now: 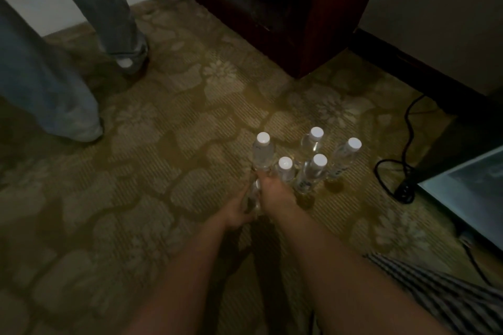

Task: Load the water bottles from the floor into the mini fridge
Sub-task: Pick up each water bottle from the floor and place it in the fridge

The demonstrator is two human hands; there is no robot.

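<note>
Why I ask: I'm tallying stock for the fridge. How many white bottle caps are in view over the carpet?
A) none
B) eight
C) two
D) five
D: five white-capped water bottles cluster together on the carpet, and the left hand and right hand grip the leftmost bottle.

Showing the left forearm [190,266] and the right forearm [326,253] bare along the whole visible length, down to the left hand [236,212] and the right hand [275,193]. Wearing a garment [446,299] of narrow dark and pale stripes, appearing at the lower right corner just beside the right forearm. Lying in light too dim for telling the garment's kind.
</note>
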